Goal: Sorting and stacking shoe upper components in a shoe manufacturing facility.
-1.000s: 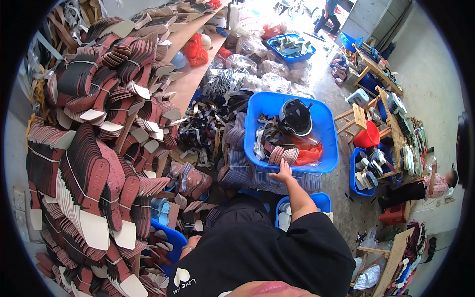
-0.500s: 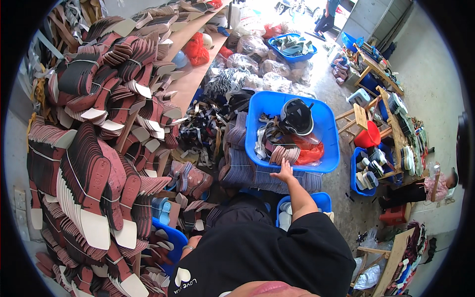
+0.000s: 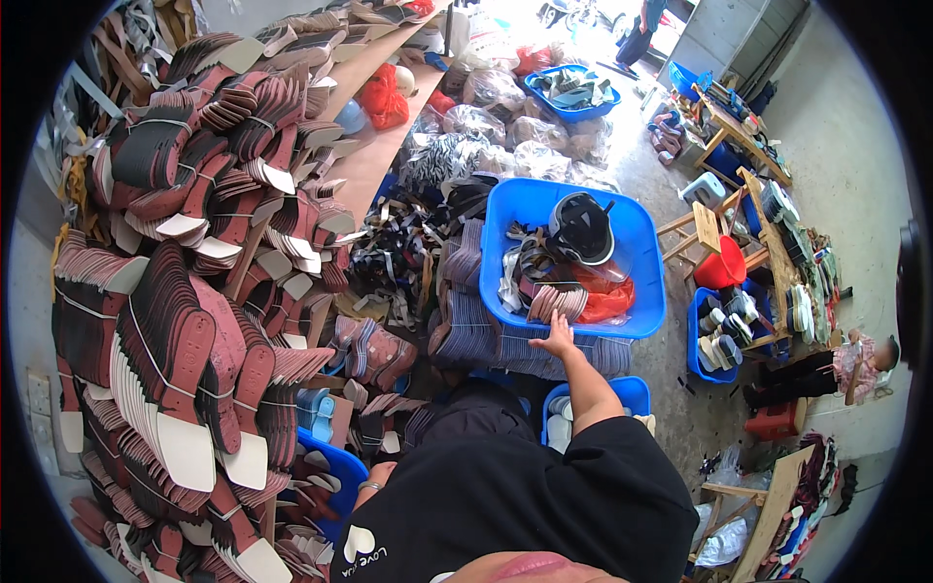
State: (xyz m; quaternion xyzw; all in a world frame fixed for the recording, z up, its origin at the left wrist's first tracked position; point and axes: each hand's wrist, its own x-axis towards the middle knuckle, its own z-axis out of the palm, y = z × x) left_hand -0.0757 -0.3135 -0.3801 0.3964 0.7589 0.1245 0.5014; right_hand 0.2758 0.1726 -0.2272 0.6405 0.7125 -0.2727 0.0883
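My right hand [image 3: 556,338] reaches to the near rim of a big blue tub [image 3: 654,260]. Its fingers are stretched out, with the tips by a fanned stack of pinkish shoe insoles [image 3: 557,303]; whether they touch it I cannot tell. Also in the tub are a black-and-white helmet [image 3: 580,229], a red plastic bag [image 3: 610,297] and strap-like pieces. The tub rests on bundled striped grey sole pieces [image 3: 466,328]. Low by my body, my left hand [image 3: 381,473] is partly visible beside a blue bin [image 3: 345,471] of insoles, its fingers hidden.
Tied bundles of red-and-black insoles [image 3: 160,389] pile high on the left. Beyond the tub lie filled plastic bags [image 3: 493,89] and another blue tub [image 3: 586,115]. Right are a wooden stool [image 3: 707,225], red bucket [image 3: 720,264], workbench [image 3: 768,257] and another person [image 3: 855,367].
My right hand stays at the tub's near rim, and my left hand has not visibly moved. The other person at the right has shifted their arms.
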